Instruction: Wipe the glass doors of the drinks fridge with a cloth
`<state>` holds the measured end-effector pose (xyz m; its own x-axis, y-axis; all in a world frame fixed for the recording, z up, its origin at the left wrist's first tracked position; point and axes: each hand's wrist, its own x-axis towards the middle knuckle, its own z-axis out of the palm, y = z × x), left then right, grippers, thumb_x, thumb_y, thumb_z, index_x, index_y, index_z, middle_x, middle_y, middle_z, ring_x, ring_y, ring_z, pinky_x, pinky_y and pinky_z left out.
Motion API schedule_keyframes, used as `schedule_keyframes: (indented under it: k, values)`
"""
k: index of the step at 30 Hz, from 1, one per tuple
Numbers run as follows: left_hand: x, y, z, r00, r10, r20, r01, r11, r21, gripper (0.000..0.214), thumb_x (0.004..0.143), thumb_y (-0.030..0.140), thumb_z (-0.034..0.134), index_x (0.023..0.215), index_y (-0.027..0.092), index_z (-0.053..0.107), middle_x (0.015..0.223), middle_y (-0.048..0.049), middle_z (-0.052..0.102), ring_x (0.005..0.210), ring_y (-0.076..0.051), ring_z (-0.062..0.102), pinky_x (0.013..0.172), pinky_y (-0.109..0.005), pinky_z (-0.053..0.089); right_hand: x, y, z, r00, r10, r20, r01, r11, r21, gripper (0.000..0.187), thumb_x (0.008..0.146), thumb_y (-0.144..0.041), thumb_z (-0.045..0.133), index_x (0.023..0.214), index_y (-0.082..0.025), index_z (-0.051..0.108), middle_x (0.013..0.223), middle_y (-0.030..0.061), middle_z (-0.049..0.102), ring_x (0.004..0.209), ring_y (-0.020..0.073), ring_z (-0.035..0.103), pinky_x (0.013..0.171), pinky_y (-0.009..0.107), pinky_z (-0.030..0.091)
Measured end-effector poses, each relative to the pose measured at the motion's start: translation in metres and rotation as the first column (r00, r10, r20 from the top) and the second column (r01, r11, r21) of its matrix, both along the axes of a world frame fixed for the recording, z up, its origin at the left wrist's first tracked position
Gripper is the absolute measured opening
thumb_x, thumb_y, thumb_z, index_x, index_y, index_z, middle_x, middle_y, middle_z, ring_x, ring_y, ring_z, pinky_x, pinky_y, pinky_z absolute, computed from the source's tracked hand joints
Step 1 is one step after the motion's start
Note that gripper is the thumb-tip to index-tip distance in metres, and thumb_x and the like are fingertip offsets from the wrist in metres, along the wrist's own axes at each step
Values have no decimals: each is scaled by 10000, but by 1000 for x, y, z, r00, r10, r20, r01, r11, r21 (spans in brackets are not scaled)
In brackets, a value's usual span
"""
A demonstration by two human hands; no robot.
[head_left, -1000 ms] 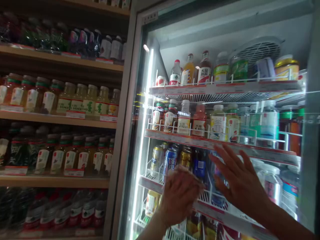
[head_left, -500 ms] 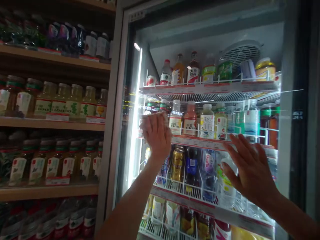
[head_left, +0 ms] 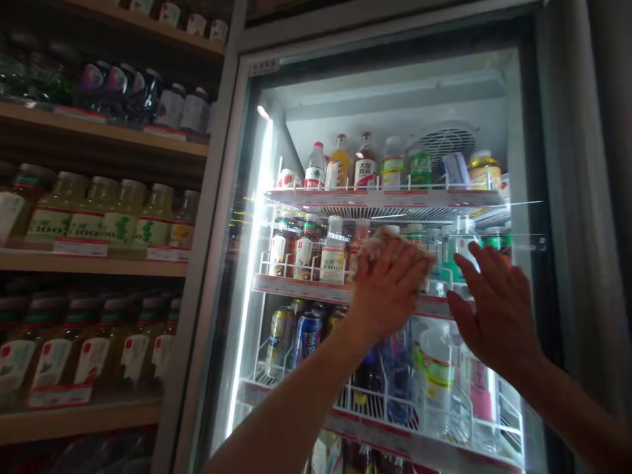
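My left hand (head_left: 388,289) presses a crumpled, pale cloth (head_left: 390,240) flat against the glass door (head_left: 316,85) of a lit drinks fridge. Its fingers lie over the cloth, in front of the fridge's middle shelf. To the right, my right hand (head_left: 498,309) is raised by the glass with fingers spread and nothing in it. Whether its fingertips touch the pane I cannot tell. Bottles behind the door, among them an orange drink bottle (head_left: 338,162) and a clear bottle with a yellow-green label (head_left: 437,365), show through the glass; my hands and the cloth hide some of them.
Left of the fridge's metal door frame (head_left: 207,217), wooden shelves (head_left: 99,263) carry rows of bottled drinks. Inside the fridge, white wire racks hold bottles and cans, such as a blue can (head_left: 307,337). A grey panel (head_left: 567,164) borders the right side.
My left hand has swept the cloth rightward across the glass, from the left part to the middle. My right hand stays raised, fingers spread. The camera view has shifted somewhat.
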<state>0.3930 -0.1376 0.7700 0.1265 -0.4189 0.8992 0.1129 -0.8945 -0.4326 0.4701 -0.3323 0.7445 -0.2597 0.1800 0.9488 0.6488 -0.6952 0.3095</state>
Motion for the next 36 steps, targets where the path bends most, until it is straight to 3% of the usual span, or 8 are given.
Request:
schedule_keyframes:
  k: [2, 7, 12, 18, 24, 27, 31, 36]
  values:
    - [0, -1, 2, 1000, -15, -17, 16, 999, 44, 465, 882, 366, 351, 1336, 279, 400, 1437, 27, 378, 1371, -223, 220, 1116, -488, 155, 2, -2, 5, 1000, -6, 8, 6, 999, 39, 541, 891, -335, 416, 1407, -239, 286, 1435, 121, 359, 1334, 286, 304, 1063, 514, 253]
    - [-3, 14, 22, 986, 73, 147, -25, 952, -305, 495, 872, 335, 365, 1345, 193, 395, 1443, -78, 362, 1365, -304, 218, 1082, -565, 159, 3, -5, 11, 998, -52, -46, 54, 997, 46, 538, 892, -319, 416, 1405, -220, 286, 1427, 142, 365, 1331, 294, 307, 1041, 522, 279]
    - [8, -5, 14, 999, -31, 17, 30, 998, 61, 464, 875, 371, 350, 1320, 253, 419, 1439, -3, 374, 1378, -230, 202, 1106, -508, 168, 1, -1, 17, 1000, -2, 11, 2, 998, 57, 523, 894, -326, 406, 1397, -222, 305, 1423, 141, 372, 1338, 283, 298, 1058, 505, 261]
    - [-2, 14, 27, 976, 67, 206, 8, 940, -342, 493, 872, 335, 354, 1334, 171, 412, 1426, -89, 388, 1355, -304, 246, 1081, -565, 169, 6, -2, 20, 1000, -26, -17, 27, 997, 66, 496, 899, -346, 393, 1370, -199, 345, 1408, 159, 390, 1326, 291, 320, 1030, 514, 297]
    - [15, -36, 18, 1000, -12, -28, 17, 977, 215, 432, 899, 335, 270, 1284, 312, 463, 1416, 72, 397, 1382, -179, 196, 1096, -452, 220, -11, 6, 41, 996, 91, 2, -90, 988, 129, 501, 902, -374, 373, 1364, -181, 372, 1416, 163, 375, 1331, 280, 313, 1053, 490, 274]
    - [-5, 14, 53, 997, 50, 58, -48, 998, -36, 452, 883, 327, 320, 1320, 284, 427, 1406, 15, 421, 1354, -228, 268, 1064, -495, 260, -7, 0, 44, 996, 77, -38, -72, 990, 124, 495, 901, -393, 373, 1348, -183, 397, 1414, 162, 379, 1324, 291, 323, 1049, 500, 275]
    - [-33, 80, 83, 943, 205, 264, -16, 816, -577, 501, 861, 305, 362, 1332, 141, 419, 1405, -115, 412, 1331, -330, 284, 1061, -562, 223, -1, 9, 36, 1000, 7, -8, -7, 999, 46, 456, 906, -365, 379, 1326, -190, 405, 1403, 161, 393, 1328, 296, 314, 1023, 514, 300]
    - [-23, 55, 41, 988, 107, 110, -90, 985, -148, 474, 881, 373, 354, 1334, 248, 411, 1425, -20, 399, 1362, -260, 244, 1095, -524, 193, -25, 56, 33, 997, 63, 50, -58, 993, -99, 440, 908, -325, 371, 1323, -179, 392, 1423, 141, 368, 1348, 276, 278, 1049, 510, 273]
